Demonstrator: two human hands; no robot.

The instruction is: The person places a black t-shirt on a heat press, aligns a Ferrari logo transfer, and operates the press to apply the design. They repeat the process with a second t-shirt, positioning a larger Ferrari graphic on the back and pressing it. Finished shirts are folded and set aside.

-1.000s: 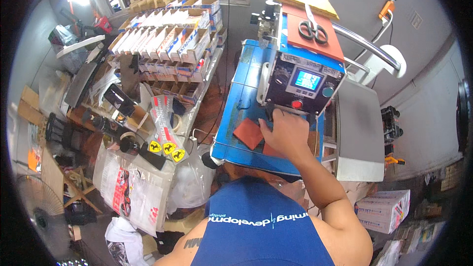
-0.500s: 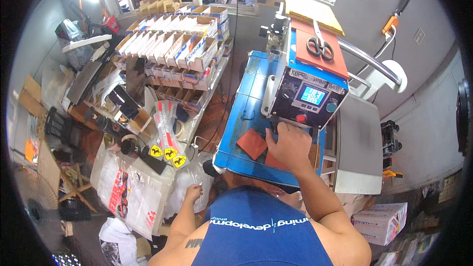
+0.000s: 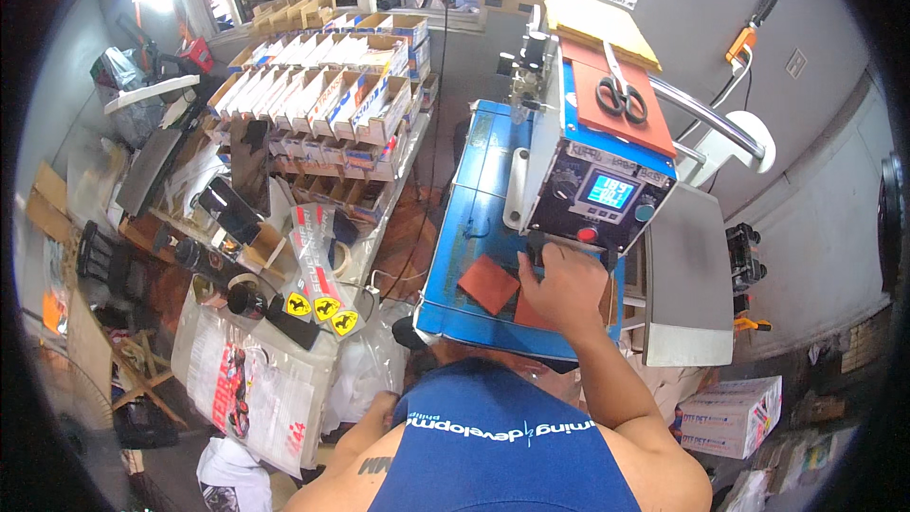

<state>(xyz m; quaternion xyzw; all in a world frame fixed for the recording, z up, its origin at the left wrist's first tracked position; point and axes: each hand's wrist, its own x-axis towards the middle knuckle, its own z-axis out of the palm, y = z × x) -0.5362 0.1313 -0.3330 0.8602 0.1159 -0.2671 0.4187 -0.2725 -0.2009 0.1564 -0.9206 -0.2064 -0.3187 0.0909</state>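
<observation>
A blue heat press [image 3: 474,199] stands in front of me, with a control box [image 3: 592,194] carrying a lit display, knobs and a red button. My right hand [image 3: 569,286] is closed, its fingers curled over a black handle [image 3: 536,246] just under the box; much of the handle is hidden by the hand. On the blue base beside it lies a square reddish-orange pad [image 3: 489,284], and another piece shows partly beneath my wrist. My left hand [image 3: 383,408] is low beside my body, near a clear plastic bag [image 3: 365,374]; its fingers are hidden.
Black-handled scissors [image 3: 622,100] lie on top of the box beside a yellow pad [image 3: 602,27]. At left are cardboard trays of packets [image 3: 332,100], yellow shield stickers [image 3: 327,309] and a bagged printed sheet [image 3: 251,384]. A grey platen [image 3: 692,275] sits to the right.
My left hand has drawn down and back against my body, its fingers passing out of sight. My right hand keeps its place on the handle. The view has shifted slightly.
</observation>
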